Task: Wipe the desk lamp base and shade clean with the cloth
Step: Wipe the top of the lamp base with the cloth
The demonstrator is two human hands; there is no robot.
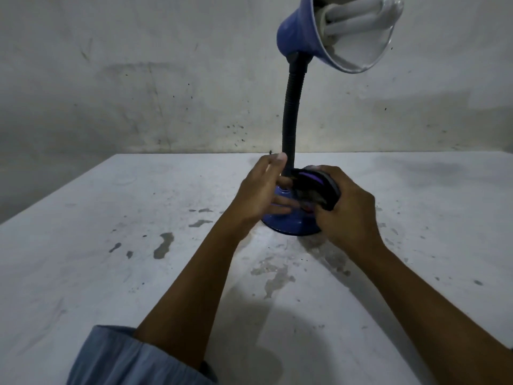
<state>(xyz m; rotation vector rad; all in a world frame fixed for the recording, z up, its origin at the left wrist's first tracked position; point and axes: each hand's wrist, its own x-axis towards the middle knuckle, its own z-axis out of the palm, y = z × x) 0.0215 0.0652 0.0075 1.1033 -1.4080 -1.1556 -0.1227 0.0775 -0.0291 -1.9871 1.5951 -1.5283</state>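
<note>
The desk lamp base (pixel 288 225), a round blue disc, sits on the white, stained table (pixel 111 218) near its far edge, in front of a scuffed grey wall (pixel 138 79). From it a black flexible neck (pixel 291 118) rises to the blue shade (pixel 305 37), which tilts toward the right and shows a white coiled bulb (pixel 358 18) inside. In the head view, the right hand (pixel 347 212) curls its fingers round a bunched dark cloth (pixel 316 190) with a purple stripe, holding it against the top of the base just beside the neck. The left hand (pixel 261 195) is loosely spread, its fingers reaching toward the cloth and the foot of the neck; whether they pinch anything cannot be told. A blue sleeve (pixel 125 359) covers the left upper arm.
</note>
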